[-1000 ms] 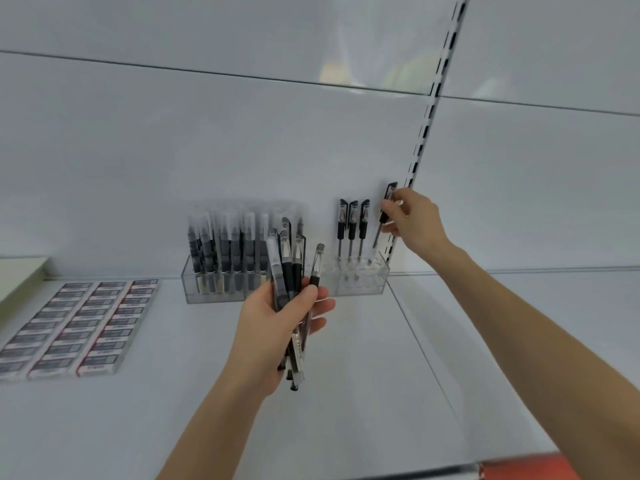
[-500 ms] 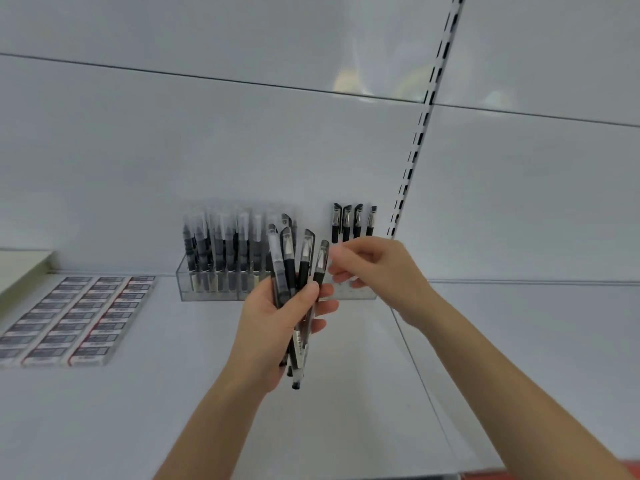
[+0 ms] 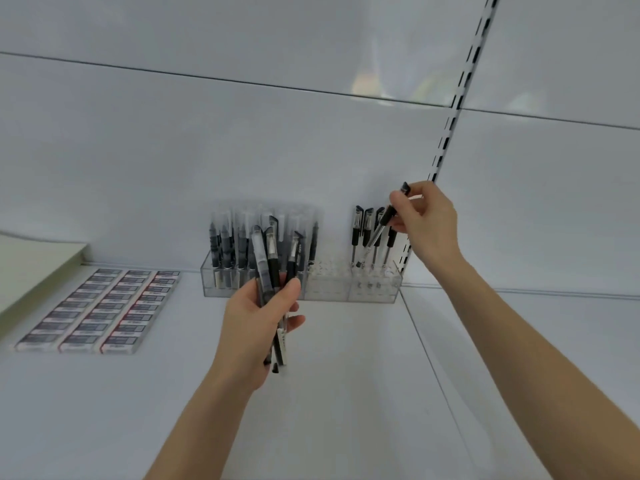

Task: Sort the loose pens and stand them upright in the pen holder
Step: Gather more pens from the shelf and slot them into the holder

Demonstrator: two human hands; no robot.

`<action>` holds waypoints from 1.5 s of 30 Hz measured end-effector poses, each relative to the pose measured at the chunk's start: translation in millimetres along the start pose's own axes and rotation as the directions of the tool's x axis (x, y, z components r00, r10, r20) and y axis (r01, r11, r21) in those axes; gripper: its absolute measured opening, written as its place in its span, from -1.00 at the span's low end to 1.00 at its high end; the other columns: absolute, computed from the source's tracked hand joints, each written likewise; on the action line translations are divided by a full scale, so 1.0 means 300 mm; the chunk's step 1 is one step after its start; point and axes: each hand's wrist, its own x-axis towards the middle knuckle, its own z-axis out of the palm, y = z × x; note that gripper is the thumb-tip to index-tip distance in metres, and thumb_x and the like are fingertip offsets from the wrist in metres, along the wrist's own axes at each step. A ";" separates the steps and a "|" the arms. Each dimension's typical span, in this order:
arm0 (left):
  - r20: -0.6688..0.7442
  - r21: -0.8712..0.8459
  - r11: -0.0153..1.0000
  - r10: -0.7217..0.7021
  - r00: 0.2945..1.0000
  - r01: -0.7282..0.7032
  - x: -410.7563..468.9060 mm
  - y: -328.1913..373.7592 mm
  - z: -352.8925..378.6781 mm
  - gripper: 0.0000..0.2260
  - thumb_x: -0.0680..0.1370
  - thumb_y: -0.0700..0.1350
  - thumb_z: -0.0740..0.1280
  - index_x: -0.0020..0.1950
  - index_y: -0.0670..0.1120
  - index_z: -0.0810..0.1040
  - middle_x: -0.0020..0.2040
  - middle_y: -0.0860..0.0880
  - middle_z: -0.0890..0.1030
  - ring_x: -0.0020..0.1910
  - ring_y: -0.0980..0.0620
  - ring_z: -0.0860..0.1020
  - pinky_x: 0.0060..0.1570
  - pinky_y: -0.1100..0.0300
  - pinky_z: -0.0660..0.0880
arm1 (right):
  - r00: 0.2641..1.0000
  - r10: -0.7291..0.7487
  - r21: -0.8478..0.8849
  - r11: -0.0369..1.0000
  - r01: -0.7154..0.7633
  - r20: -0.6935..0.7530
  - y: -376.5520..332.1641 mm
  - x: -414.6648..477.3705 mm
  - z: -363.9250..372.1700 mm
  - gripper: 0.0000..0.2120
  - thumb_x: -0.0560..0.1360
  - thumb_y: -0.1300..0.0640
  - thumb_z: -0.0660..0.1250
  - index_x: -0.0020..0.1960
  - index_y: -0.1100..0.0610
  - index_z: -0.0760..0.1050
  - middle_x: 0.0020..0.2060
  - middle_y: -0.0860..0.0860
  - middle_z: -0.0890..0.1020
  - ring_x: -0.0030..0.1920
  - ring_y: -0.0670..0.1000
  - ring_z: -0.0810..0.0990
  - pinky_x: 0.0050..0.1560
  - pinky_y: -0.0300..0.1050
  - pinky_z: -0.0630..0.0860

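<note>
Bundle of loose pens (image 3: 273, 271) nearest us, our left hand (image 3: 258, 320) wrapped round it mid-barrel above the white shelf (image 3: 346, 410). Black caps and clips point up, barrels are clear, tips poke out below the palm. Left of it we see rows of small labelled boxes (image 3: 100, 310) lying flat. Further back, a clear pen holder (image 3: 346, 287) stands against the back wall. Its left section is packed with capped pens (image 3: 228, 240), its middle is a grid of holes, and its right section holds a few black-capped pens (image 3: 356, 232) upright. Our right hand (image 3: 426, 223) pinches a single pen (image 3: 382, 225) near its black cap, tilted, tip down over that right section. Tip seated or not, we cannot tell. Slotted upright (image 3: 446, 140) behind.
</note>
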 end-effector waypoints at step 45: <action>0.100 0.129 0.992 -0.024 0.995 0.011 -0.004 0.003 0.039 -0.76 0.52 -0.09 0.30 -0.24 -0.17 0.32 -0.45 -0.02 0.34 -0.60 0.12 0.29 -0.61 0.32 0.25 | 0.994 -0.064 -0.162 0.984 0.078 0.088 0.051 0.035 0.000 -0.93 0.53 0.13 0.28 -0.09 0.13 0.44 -0.30 0.03 0.58 -0.47 -0.26 0.56 -0.30 -0.30 0.53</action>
